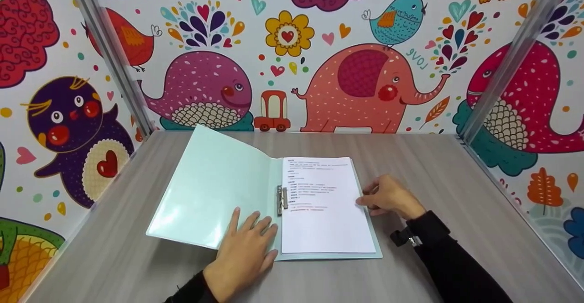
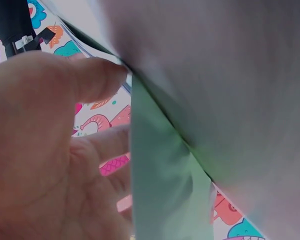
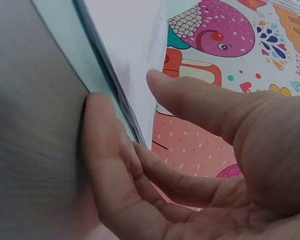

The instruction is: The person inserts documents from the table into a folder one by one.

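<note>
A pale green folder (image 1: 214, 189) lies spread on the table, its left cover tilted up off the surface. White printed sheets (image 1: 328, 230) rest on its right side, beside a metal clip (image 1: 279, 200) at the spine. My left hand (image 1: 246, 253) rests with fairly straight, spread fingers on the lower part of the cover near the spine. At the right edge of the sheets, my right hand (image 1: 390, 198) has its thumb over the top page. In the right wrist view, its curled fingers (image 3: 110, 160) touch the edges of the folder and the stack.
The grey wood-grain table (image 1: 410, 157) extends around the folder. Behind it stands a wall (image 1: 319, 29) printed with cartoon animals, with metal corner posts (image 1: 497, 61) at both sides. A black band with a buckle (image 1: 413, 239) circles my right wrist.
</note>
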Demonstrator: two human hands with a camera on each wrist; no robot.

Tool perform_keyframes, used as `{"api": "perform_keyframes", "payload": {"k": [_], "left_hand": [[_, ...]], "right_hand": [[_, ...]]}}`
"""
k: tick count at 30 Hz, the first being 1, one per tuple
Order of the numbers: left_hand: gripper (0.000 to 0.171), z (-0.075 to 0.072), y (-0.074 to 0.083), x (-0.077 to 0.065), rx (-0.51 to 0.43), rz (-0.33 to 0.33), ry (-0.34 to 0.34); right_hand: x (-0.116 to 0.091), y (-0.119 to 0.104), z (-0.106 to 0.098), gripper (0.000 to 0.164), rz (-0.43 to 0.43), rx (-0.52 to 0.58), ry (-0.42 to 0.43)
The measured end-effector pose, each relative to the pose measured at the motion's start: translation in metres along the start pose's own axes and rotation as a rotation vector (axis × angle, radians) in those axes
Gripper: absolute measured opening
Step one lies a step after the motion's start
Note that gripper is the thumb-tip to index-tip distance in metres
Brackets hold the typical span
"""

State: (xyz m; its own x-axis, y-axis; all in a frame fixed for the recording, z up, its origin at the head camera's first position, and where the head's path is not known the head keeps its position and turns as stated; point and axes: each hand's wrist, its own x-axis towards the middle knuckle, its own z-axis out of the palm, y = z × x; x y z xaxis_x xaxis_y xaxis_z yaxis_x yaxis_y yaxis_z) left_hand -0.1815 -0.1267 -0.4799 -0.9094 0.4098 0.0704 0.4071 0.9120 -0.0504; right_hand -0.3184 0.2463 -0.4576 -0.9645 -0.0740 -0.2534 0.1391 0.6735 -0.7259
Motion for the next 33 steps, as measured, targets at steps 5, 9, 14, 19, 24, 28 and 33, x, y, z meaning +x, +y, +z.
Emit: {"api": "perform_keyframes", "payload": {"k": [5,9,14,19,24,28,33], "left_hand": [[0.055,0.001,-0.001,-0.001,-0.039,0.004,0.008],[0.054,0.002,-0.001,-0.002,-0.072,0.011,0.014],[0.050,0.000,-0.004,-0.003,-0.090,0.032,0.068],[0.049,-0.007,-0.008,-0.004,-0.101,0.025,0.112],[0.050,-0.015,-0.013,-0.006,-0.072,-0.011,0.174],[0.051,-0.022,-0.023,-0.008,-0.064,-0.056,0.263],[0.053,-0.029,-0.044,-0.010,-0.046,-0.131,0.391]], "right_hand": [[-0.001,0.003,0.006,0.056,-0.059,-0.050,0.032],[-0.002,0.005,0.009,0.051,-0.089,-0.065,0.045],[-0.003,0.006,0.009,0.050,-0.108,-0.047,0.047],[-0.004,0.006,0.009,0.048,-0.130,-0.049,0.048],[-0.004,0.006,0.009,0.048,-0.126,-0.042,0.051],[-0.005,0.006,0.010,0.049,-0.118,-0.042,0.053],[-0.005,0.005,0.010,0.050,-0.114,-0.044,0.053]]}}
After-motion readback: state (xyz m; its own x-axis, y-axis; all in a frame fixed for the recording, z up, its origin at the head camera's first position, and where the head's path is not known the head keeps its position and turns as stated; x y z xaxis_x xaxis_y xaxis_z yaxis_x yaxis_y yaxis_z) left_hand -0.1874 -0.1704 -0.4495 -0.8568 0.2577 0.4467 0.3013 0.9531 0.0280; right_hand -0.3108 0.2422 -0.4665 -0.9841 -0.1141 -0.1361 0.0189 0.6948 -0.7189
